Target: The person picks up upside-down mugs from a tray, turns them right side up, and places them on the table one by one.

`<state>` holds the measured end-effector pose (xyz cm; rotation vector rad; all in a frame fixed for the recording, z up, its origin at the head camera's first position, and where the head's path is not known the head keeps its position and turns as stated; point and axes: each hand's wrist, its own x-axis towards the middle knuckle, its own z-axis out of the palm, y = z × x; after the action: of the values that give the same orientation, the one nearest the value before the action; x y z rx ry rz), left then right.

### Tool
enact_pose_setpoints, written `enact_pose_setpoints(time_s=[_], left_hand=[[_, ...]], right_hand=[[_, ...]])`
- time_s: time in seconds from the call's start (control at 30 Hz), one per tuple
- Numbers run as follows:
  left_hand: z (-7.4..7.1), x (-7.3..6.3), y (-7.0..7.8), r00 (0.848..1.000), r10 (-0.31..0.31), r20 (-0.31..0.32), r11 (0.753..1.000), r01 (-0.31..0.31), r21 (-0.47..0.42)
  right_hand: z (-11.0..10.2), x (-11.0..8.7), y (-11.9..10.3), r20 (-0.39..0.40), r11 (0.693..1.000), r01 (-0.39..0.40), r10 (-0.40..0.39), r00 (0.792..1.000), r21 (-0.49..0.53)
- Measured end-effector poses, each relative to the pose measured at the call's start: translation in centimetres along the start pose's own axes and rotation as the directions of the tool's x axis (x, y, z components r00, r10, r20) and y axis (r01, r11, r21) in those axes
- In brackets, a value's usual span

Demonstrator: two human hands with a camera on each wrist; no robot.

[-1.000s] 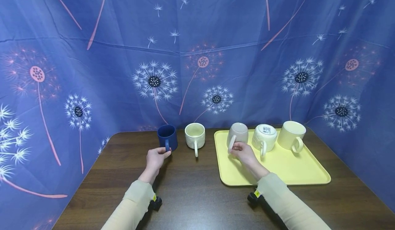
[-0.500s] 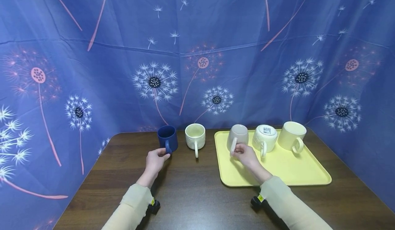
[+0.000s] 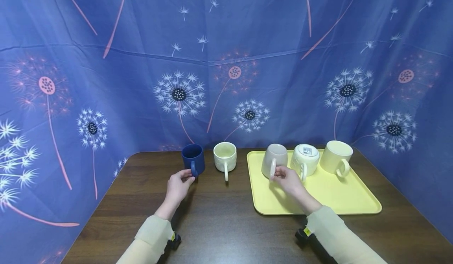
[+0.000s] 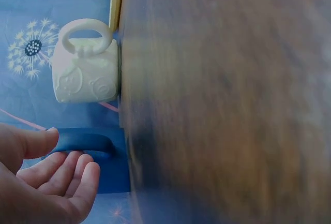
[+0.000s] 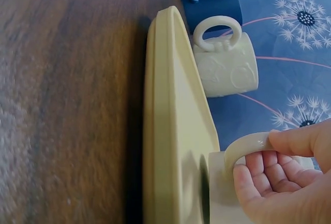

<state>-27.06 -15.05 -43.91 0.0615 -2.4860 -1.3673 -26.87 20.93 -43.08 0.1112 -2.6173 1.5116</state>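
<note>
Dandelion-print curtain [image 3: 226,32] behind wood table [image 3: 219,216]. Blue mug [image 3: 192,159] stands upright on table; left hand [image 3: 178,185] nearly closed, pinching its handle. Grey mug [image 3: 274,154], apparently inverted, is at 3 o'clock on tray [image 3: 339,197]; right hand [image 3: 289,180] likewise nearly closed, pinching its handle. Whether its rim sits flat: cannot tell. Both handles face about 6 o'clock, probably why a pinch suits. Green mug [image 3: 225,156] upright, just beside blue at 3 o'clock. Beyond grey, also 3 o'clock: inverted white mug [image 3: 305,161], then cream mug [image 3: 334,159], likely kept toward tray's 12 o'clock edge for an orderly row.
</note>
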Motion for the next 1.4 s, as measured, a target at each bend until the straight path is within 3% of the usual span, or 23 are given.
enact_pose_setpoints(time_s=[0.27, 0.53, 0.9, 1.23, 1.4], left_hand=[[-0.6, -0.3, 0.7, 1.000, 0.031, -0.004, 0.999, -0.031, 0.029], [-1.0, -0.9, 1.8, 0.996, 0.067, -0.062, 0.997, -0.064, 0.036], [-1.2, -1.8, 2.9, 0.994, 0.107, -0.011, 0.994, -0.107, -0.014], [-1.2, -2.6, 4.2, 0.972, 0.236, 0.005, 0.972, -0.236, 0.015], [-1.4, -3.0, 5.2, 0.963, 0.270, 0.005, 0.962, -0.270, 0.028]], right_hand=[[-0.7, -0.2, -0.7, 0.026, 1.000, 0.012, -0.012, 1.000, 0.002], [-1.1, -0.6, -1.3, 0.045, 0.999, 0.004, -0.006, 0.999, 0.045], [-2.1, -0.7, -2.3, 0.100, 0.991, -0.028, 0.015, 0.995, 0.132], [-3.1, -0.6, -2.9, 0.135, 0.983, -0.076, 0.054, 0.989, 0.164], [-3.4, -0.5, -3.0, 0.160, 0.978, -0.083, 0.052, 0.986, 0.194]])
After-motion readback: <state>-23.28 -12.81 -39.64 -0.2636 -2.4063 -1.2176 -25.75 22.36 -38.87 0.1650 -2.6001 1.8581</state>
